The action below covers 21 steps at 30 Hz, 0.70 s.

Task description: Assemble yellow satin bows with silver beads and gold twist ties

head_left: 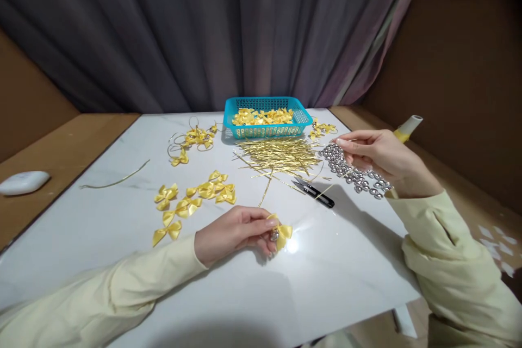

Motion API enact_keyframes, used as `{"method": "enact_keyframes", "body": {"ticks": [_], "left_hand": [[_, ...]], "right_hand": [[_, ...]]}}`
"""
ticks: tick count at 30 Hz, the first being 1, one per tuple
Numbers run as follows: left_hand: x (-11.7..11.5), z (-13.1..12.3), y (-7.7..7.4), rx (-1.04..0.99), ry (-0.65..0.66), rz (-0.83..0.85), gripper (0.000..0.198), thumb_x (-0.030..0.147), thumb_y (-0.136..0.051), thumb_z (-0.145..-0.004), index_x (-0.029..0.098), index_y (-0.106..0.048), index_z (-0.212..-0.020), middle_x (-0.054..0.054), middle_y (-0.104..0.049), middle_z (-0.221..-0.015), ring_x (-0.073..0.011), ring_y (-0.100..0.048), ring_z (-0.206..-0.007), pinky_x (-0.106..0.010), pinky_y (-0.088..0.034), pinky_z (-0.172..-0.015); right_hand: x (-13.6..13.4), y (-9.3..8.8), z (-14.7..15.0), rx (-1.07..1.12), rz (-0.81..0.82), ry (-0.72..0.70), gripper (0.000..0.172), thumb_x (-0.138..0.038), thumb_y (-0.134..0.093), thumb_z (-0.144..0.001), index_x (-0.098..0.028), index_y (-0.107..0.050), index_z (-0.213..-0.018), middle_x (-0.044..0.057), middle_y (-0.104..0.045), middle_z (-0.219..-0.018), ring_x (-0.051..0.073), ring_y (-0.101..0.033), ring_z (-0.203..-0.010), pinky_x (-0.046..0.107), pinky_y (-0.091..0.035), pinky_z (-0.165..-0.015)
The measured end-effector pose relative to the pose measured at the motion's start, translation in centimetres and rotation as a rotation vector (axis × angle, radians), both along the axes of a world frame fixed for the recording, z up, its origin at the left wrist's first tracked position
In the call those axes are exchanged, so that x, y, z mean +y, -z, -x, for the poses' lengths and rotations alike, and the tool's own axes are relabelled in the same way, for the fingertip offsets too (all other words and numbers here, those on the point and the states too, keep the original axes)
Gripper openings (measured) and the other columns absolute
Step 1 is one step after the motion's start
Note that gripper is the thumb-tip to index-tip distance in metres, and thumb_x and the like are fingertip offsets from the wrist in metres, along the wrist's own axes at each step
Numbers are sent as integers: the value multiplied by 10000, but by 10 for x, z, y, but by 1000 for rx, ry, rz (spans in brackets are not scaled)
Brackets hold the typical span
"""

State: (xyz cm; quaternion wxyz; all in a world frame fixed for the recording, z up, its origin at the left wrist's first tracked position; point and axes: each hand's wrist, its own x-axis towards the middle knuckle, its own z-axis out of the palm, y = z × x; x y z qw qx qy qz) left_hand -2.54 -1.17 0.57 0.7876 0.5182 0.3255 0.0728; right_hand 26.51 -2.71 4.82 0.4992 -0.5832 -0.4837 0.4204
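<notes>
My left hand [244, 231] pinches a yellow ribbon bow [284, 232] with a small silver bell [274, 235] at its middle, low over the white table. My right hand [377, 155] is raised at the right, its fingertips pressed together on what looks like a thin gold cord, partly hidden by the fingers. Beneath it lie many silver bells [336, 160]. Gold cords [281, 155] are heaped at the table's middle, with black thread snips [316, 192] just in front. Several loose yellow bows [187, 206] lie left of my left hand.
A blue basket [267, 130] of yellow bows stands at the back. Bows with cord loops [198, 138] lie to its left, others [322, 129] to its right. One cord [116, 182] lies at the left, near a white rounded object [24, 182]. A grey curtain [204, 32] hangs behind.
</notes>
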Motion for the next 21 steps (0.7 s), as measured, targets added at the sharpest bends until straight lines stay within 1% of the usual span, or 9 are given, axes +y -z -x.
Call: {"method": "enact_keyframes", "body": {"ticks": [2, 5, 8, 11, 14, 17, 21], "left_hand": [[0, 0, -1, 1, -7, -1, 282, 374, -649, -744, 100, -592, -707, -58, -637, -669, -117, -579, -590, -255, -485, -624], [-2, 0, -1, 8, -3, 8, 261, 349, -669, -728, 97, -600, -714, -59, -637, -676, -114, -572, -599, -252, -477, -632], [-4, 0, -1, 10, 11, 7, 225, 302, -702, -695, 94, -620, -730, -53, -632, -687, -111, -560, -604, -249, -469, -628], [-4, -1, -1, 26, 27, -16, 213, 285, -714, -677, 92, -632, -718, -49, -626, -678, -112, -554, -596, -249, -465, -622], [-4, -1, -1, 32, 37, -42, 217, 294, -703, -688, 90, -642, -728, -56, -628, -693, -115, -555, -600, -246, -464, -616], [-4, -1, -1, 33, 43, -63, 217, 294, -694, -697, 86, -648, -740, -59, -627, -697, -116, -554, -600, -243, -463, -607], [-5, 0, -1, 30, 62, -75, 191, 282, -684, -706, 95, -643, -707, -33, -614, -616, -115, -553, -576, -237, -454, -593]], "right_hand": [[2, 2, -5, 31, 3, -24, 296, -323, -770, -598, -143, -682, -815, 17, -581, -571, 47, -382, -399, 225, -293, -367], [3, 5, -11, 87, 17, -43, 306, -277, -779, -583, -127, -684, -833, 48, -628, -679, 65, -477, -474, 226, -398, -442], [4, 8, -15, 107, 26, -60, 287, -246, -760, -607, -130, -685, -858, 61, -643, -736, 84, -527, -528, 235, -444, -494], [5, 10, -17, 97, 19, -59, 221, -242, -747, -620, -144, -686, -809, 68, -649, -766, 88, -526, -527, 242, -450, -496], [6, 11, -18, 63, 19, -16, 169, -247, -747, -618, -145, -673, -730, 72, -647, -745, 88, -510, -505, 244, -440, -470], [7, 13, -18, 58, 3, 23, 175, -236, -758, -607, -130, -659, -705, 71, -642, -712, 86, -504, -498, 234, -425, -455], [7, 14, -18, 73, -13, 42, 184, -234, -765, -601, -121, -652, -692, 75, -641, -703, 83, -503, -503, 228, -418, -461]]}}
